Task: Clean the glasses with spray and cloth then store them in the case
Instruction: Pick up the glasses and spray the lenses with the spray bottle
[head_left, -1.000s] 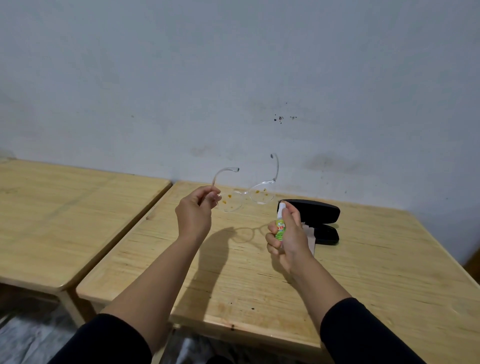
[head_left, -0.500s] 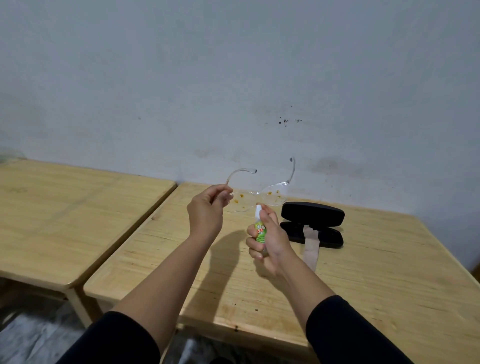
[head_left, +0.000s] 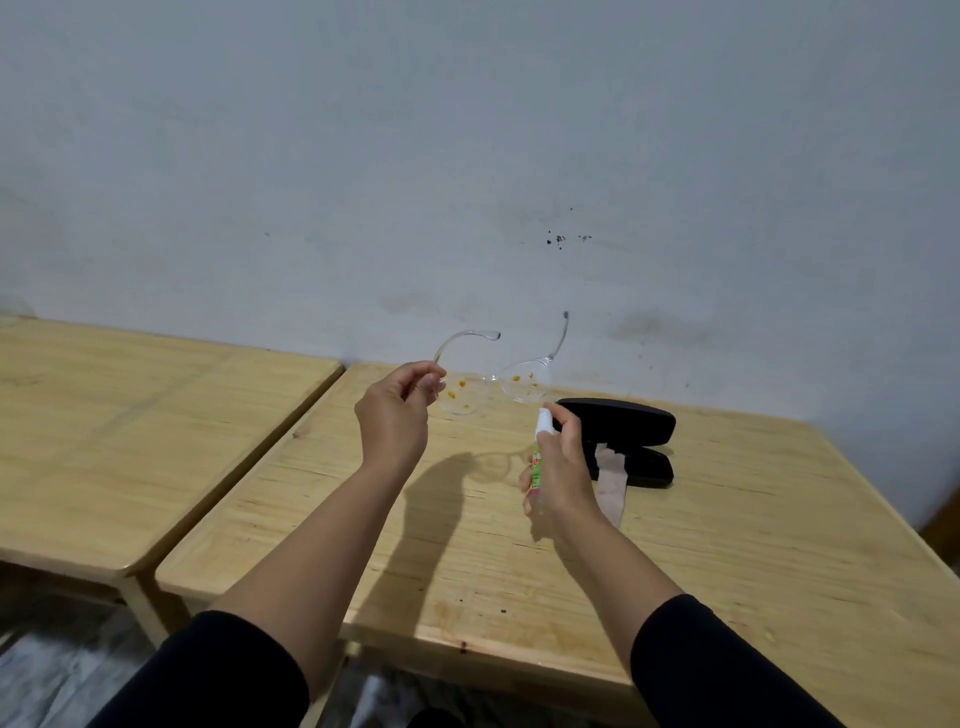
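My left hand (head_left: 395, 421) pinches the clear-framed glasses (head_left: 491, 387) by one temple and holds them up above the table, both arms pointing up. Orange-yellow specks dot both lenses. My right hand (head_left: 558, 467) grips a small green-and-white spray bottle (head_left: 539, 452), forefinger on its white top, nozzle just below the right lens. Behind that hand a black glasses case (head_left: 623, 431) stands open on the table. A pale cloth (head_left: 613, 483) hangs out of the case onto the tabletop.
The wooden table (head_left: 727, 545) under my hands stands against a grey wall (head_left: 467, 156). A second wooden table (head_left: 130, 431) sits to the left with a narrow gap between them. Small stains mark the near edge.
The right hand with the spray bottle has shifted a little right and lower beneath the right lens. The left hand holds the glasses at about the same height.
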